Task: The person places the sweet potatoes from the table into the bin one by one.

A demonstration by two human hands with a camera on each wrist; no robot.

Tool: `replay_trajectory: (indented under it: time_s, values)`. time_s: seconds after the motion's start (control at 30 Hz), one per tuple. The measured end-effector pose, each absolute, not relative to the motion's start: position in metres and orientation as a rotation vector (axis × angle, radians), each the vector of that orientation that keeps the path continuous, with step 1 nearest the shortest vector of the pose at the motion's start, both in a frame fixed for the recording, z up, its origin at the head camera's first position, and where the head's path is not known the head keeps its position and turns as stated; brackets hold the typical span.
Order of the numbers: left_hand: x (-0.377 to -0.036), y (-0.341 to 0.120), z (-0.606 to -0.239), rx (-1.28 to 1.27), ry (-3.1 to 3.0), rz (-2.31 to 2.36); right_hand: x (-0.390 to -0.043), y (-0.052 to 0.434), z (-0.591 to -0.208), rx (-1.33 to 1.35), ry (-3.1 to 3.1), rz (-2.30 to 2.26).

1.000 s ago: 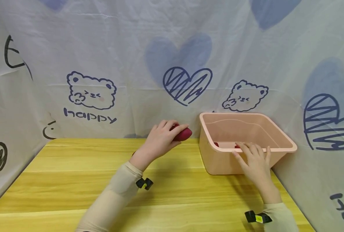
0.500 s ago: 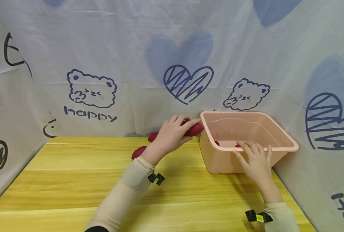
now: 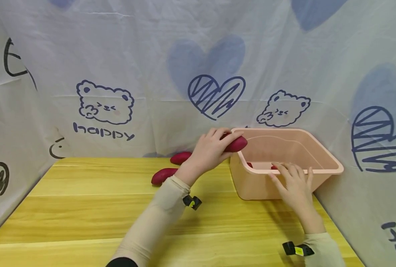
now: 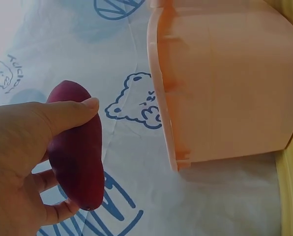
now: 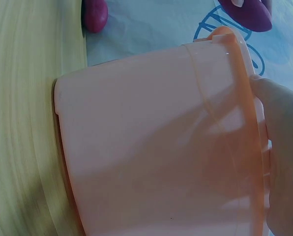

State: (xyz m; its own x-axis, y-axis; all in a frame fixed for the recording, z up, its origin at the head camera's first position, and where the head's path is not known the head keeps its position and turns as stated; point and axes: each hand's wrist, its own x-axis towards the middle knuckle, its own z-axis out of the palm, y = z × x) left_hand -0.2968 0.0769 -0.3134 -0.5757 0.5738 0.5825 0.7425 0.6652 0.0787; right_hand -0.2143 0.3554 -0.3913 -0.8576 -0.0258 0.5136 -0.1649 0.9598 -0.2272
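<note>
My left hand (image 3: 211, 150) grips a purple-red sweet potato (image 3: 236, 144) in the air, right by the left rim of a pink plastic bin (image 3: 258, 185). In the left wrist view the thumb lies across the sweet potato (image 4: 77, 152), with fingers behind it. My right hand (image 3: 294, 189) holds the bin's near rim; its thumb is outside and its fingers reach over the edge. The right wrist view shows that thumb against the rim, the other fingers hidden. Bits of red show inside the bin, mostly covered by its wall and my fingers.
Two more sweet potatoes lie on the yellow wooden table (image 3: 94, 207) left of the bin: one farther back (image 3: 180, 158), one nearer (image 3: 162, 176), partly behind my left forearm. A printed cloth (image 3: 157, 55) hangs along the back and sides.
My left hand has carried the sweet potato rightward and slightly up, to the bin's left rim. The two sweet potatoes on the table have come into view behind it. My right hand stays put.
</note>
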Motion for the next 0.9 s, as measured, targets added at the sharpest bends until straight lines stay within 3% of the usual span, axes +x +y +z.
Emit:
replay_trajectory:
  time_s: [0.9]
  values:
    - [-0.306,0.126,-0.316,-1.078,-2.364,-0.416,-0.214,0.356,-0.39,0.127,-2.601,0.347]
